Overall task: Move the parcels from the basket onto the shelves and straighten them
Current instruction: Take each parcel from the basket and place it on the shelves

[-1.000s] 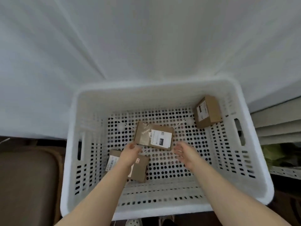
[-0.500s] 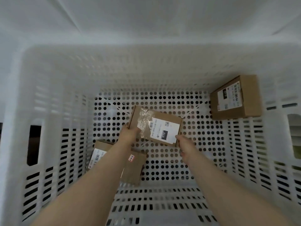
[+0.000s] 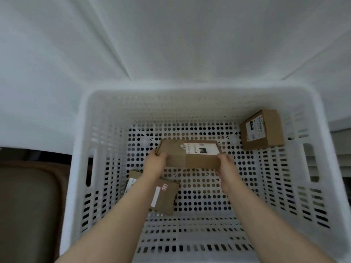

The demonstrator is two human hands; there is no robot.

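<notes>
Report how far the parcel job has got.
Done: cannot tell; no shelved parcel shows. In hand: the left hand and right hand grip the ends of the middle parcel inside the white basket. Left: shelving it, plus the corner parcel at far right and the near parcel under the left forearm, both lying in the basket.

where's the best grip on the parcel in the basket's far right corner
Likely from above and the left, grip across the corner parcel at its near and far sides: labelled face up, right side against the basket wall.
</notes>
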